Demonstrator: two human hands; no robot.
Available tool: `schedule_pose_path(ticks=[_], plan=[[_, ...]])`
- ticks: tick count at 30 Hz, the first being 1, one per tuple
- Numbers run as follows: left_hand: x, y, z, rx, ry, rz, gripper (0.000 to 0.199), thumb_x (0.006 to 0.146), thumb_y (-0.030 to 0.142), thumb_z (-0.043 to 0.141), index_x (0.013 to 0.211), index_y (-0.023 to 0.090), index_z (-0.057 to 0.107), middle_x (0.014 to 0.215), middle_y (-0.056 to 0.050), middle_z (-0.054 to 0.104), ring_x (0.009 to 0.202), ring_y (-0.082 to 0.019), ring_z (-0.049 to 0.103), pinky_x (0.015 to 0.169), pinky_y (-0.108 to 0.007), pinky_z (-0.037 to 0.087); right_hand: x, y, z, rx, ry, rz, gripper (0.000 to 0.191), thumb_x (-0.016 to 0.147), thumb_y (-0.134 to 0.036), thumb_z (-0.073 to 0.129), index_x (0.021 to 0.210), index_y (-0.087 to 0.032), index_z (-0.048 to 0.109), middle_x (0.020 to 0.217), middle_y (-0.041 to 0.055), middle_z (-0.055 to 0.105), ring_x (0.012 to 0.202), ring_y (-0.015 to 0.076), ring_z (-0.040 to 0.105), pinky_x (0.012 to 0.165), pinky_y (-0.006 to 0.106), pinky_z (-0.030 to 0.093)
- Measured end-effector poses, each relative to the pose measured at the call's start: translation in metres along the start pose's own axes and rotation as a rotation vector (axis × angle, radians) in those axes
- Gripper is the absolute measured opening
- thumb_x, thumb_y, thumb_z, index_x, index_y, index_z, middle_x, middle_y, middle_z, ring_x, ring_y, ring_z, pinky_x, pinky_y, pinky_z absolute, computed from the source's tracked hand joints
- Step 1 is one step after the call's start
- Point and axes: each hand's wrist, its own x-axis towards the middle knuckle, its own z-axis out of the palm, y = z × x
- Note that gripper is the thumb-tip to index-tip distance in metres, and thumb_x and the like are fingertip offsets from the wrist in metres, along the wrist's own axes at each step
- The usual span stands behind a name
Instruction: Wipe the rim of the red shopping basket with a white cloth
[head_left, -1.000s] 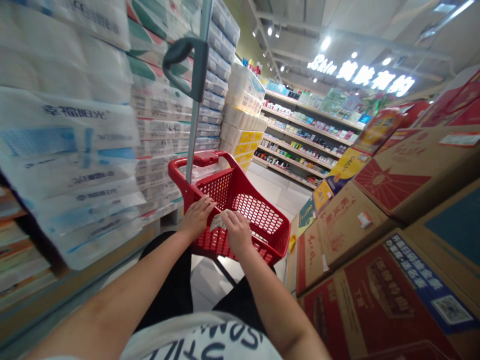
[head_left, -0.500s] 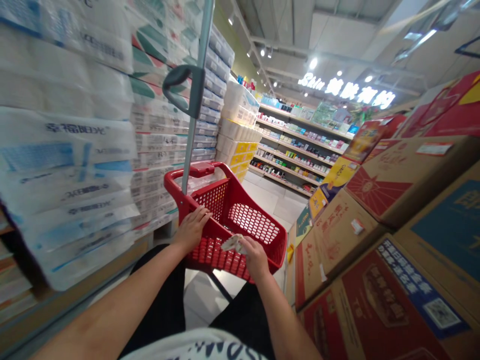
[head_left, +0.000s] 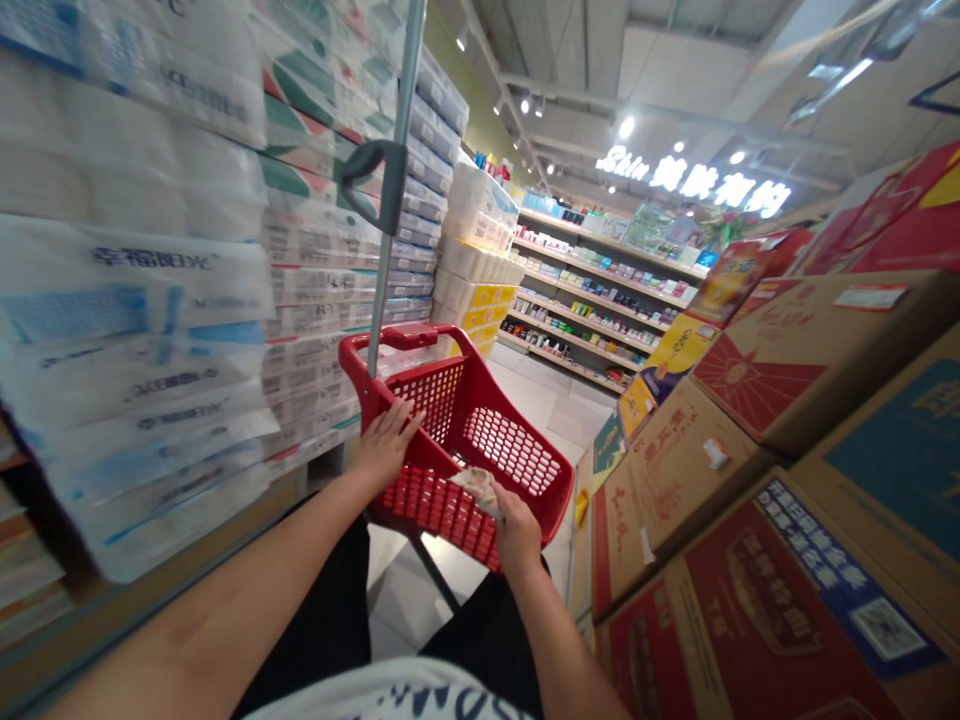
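Note:
A red plastic shopping basket cart (head_left: 517, 440) with holed walls stands tilted in front of my legs. On its near left rim lies my left hand (head_left: 384, 442), fingers stretched and somewhat spread, holding nothing. My right hand (head_left: 519, 528) is closed on a crumpled pale cloth (head_left: 477, 486) with faint coloured marks, held against the near wall of the cart. A metal pole with a grey handle (head_left: 379, 180) rises at the cart's left end. The fingertips of my right hand are partly hidden by the cloth.
Tall stacks of wrapped tissue packs (head_left: 150, 330) line the left side. Cardboard cartons (head_left: 720, 600) are piled close on the right. Beyond the cart, a tiled aisle (head_left: 566, 410) leads to shelves (head_left: 592, 290) of small products.
The cart has shifted slightly to the right, and its pole leans a little differently. My right hand has moved slightly right and down with the cloth. My left hand's fingers are more spread.

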Motion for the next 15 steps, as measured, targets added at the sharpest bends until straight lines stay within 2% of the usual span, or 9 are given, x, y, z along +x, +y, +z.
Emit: schedule_pose_path(ticks=[6,11,15], plan=[[0.005,-0.005,0.002,0.057,0.008,-0.018,0.070,0.075,0.000,0.034,0.143,0.017,0.035,0.155,-0.009,0.021,0.144,-0.021,0.008,0.114,-0.045,0.022,-0.010,-0.033,0.008,-0.042,0.021,0.049,0.053,0.084,-0.008,0.044,0.134,-0.027,0.050,0.111,0.0073,0.065,0.094,0.0191,0.063,0.079,0.027,0.050],[0.014,-0.016,0.007,0.077,-0.053,-0.054,0.069,0.076,0.003,0.035,0.144,0.011,0.030,0.155,-0.012,0.020,0.144,-0.023,0.009,0.113,-0.046,0.022,-0.006,-0.069,-0.002,-0.030,-0.157,0.080,0.055,0.084,-0.008,0.043,0.137,-0.024,0.046,0.108,0.0086,0.067,0.089,0.0213,0.065,0.074,0.028,0.050],[0.025,-0.019,0.006,0.079,-0.134,-0.068,0.066,0.076,0.005,0.036,0.142,0.010,0.035,0.153,-0.013,0.026,0.143,-0.027,0.016,0.113,-0.048,0.022,0.003,-0.086,-0.004,0.040,-0.267,0.041,0.057,0.086,-0.015,0.046,0.141,-0.027,0.038,0.100,0.0072,0.069,0.079,0.0212,0.067,0.068,0.028,0.049]])
